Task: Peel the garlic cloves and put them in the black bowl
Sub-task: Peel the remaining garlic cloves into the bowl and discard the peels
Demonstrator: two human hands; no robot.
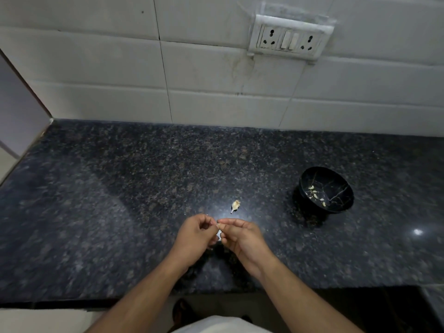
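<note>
Fingers curled in on both hands, tips pressed close together over the dark speckled counter (120, 212). Left hand (195, 233) and right hand (240, 236) meeting tip to tip, pinching one small pale garlic clove (219, 227) between them; too tiny and blurry to tell if peeled or not. Just past the fingertips, a loose bit of garlic (235, 205) lying alone on the counter, pale with a dark end, not touching either hand. Off to the right and well apart from the hands, the black bowl (336, 207) with thin gold lines inside, sitting upright, with a few small pale garlic pieces (314, 193) at the bottom. Nothing between the hands and the bowl but bare counter. Behind it all, a white tiled wall (96, 68) with a white socket plate (289, 39) up high. Down near the body, a bit of white cloth (216, 325)
</note>
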